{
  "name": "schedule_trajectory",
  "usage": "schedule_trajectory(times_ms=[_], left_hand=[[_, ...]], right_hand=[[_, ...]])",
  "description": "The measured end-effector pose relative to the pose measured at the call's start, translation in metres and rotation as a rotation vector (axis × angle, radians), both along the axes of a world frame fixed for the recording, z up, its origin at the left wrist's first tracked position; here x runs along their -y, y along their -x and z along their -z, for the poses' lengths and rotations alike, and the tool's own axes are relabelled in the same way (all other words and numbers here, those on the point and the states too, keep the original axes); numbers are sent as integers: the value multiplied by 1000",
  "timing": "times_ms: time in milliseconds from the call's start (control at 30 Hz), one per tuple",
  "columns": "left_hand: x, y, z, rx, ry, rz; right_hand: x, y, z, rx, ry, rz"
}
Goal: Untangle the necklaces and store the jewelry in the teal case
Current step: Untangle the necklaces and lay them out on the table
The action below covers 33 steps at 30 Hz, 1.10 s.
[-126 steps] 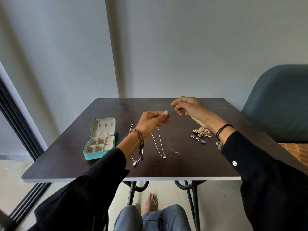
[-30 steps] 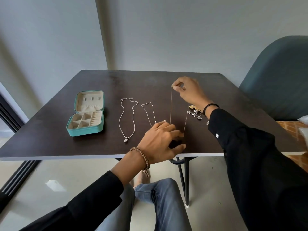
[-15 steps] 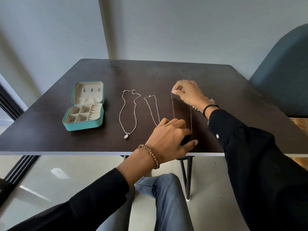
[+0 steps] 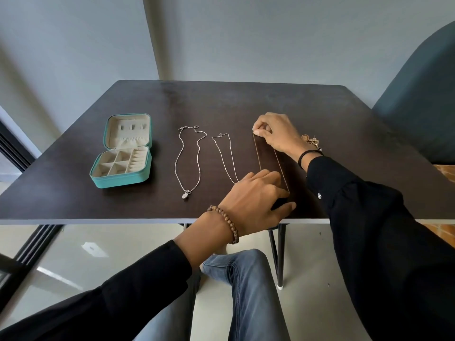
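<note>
Right now I have both hands on the dark table [image 4: 221, 102], working one fine gold-toned chain [image 4: 257, 153] that is stretched into a long narrow loop between them. The right hand [image 4: 275, 134] is at the far end, thumb and fingertips pinched together on the top of the loop, with the wrist lying on the table. The left hand [image 4: 256, 198] is at the near end, close to the table's front edge. Its fingers lie over the bottom of the loop and its thumb is splayed out to the side, clear of the chain, so it rests on the chain rather than gripping it. The hands are well apart, joined only by the two strands. To the left of that chain a thin silver necklace [image 4: 225, 156] lies in its own loop, its lower end hidden under my left fingers. Further left is a beaded silver necklace [image 4: 197, 153], laid out flat with a small pendant at the near end. None of the three crosses another. The teal case [image 4: 123, 179] sits open toward the table's left side, well apart from the necklaces, lid propped up at the back and cream compartments showing. A small heap of gold jewelry [image 4: 311, 141] peeks out just behind my right wrist. A wooden bead bracelet [image 4: 226, 222] is on my left wrist and a black cord band [image 4: 307, 155] on the right. A dark teal chair [image 4: 418, 94] stands beyond the table's right corner.
</note>
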<state>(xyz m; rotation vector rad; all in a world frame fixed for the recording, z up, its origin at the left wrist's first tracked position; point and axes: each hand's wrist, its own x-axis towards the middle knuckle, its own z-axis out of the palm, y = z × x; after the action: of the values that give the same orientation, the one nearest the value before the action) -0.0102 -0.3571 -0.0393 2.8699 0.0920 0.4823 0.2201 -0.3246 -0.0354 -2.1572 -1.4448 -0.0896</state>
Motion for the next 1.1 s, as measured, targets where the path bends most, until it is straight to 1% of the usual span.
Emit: schedule_trajectory(times_ms=[167, 467, 600, 700, 833, 967, 1033, 1100], left_hand=[[7, -2, 3, 19, -110, -29], [10, -5, -1, -19, -133, -32], [11, -1, -1, 12, -113, -33], [5, 6, 0, 39, -101, -53], [-18, 21, -1, 53, -97, -135], [-50, 36, -3, 61, -99, -249], [-65, 41, -3, 32, -105, -296], [-77, 45, -2, -17, -84, -289]], right_hand=[[0, 0, 1, 75, 56, -2], [5, 1, 2, 92, 68, 8], [5, 5, 0, 115, 70, 19], [-1, 12, -4, 102, 29, -19], [-16, 29, -13, 80, 35, -124], [-35, 45, -18, 128, 133, -222], [-45, 51, -16, 162, 209, -233], [-54, 56, -13, 183, 252, -209]])
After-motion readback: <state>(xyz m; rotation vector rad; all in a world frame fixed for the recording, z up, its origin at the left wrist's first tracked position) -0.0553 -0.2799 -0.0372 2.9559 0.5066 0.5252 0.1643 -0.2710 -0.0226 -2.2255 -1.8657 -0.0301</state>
